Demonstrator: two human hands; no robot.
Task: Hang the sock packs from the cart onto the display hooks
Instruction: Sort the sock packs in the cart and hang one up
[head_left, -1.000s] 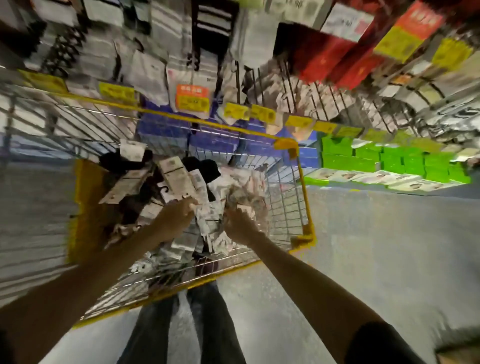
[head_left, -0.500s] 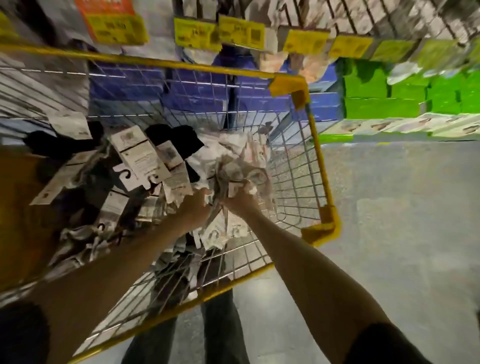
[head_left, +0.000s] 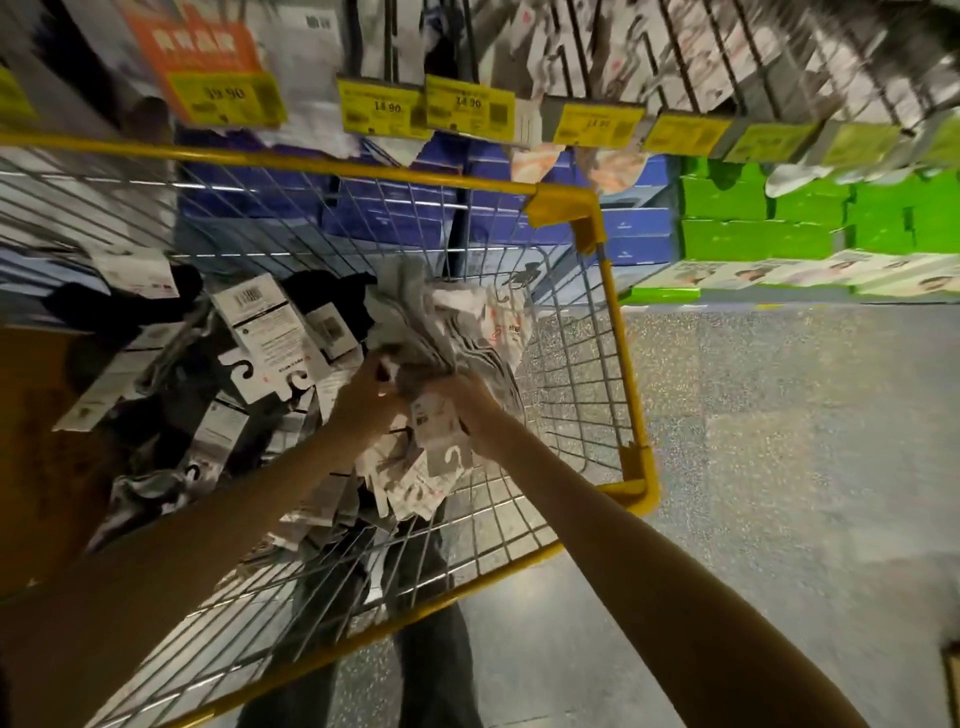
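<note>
**Entry: hands.** Your left hand (head_left: 363, 400) and right hand (head_left: 467, 402) are both clutching one bunch of pale sock packs (head_left: 431, 332), fingers curled into it, low inside the cart (head_left: 618, 332).

**Risk.** Card hangers are dangling loose at 6 o'clock of your grip. If you lift the bunch whole, you are probably risking a snag on the wire mesh, or shedding packs.

**Adjacent.** Dark sock packs (head_left: 270, 332) are lying at 9 o'clock, their tags overlapping yours and likely to drag along.

**Destination.** Display hooks (head_left: 675, 57) are standing at 12 o'clock, already crowded.

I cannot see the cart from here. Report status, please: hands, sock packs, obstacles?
Left hand and right hand both gripping grey sock bundle inside cart. Not lifted out yet. Dark packs piled beside.
</note>
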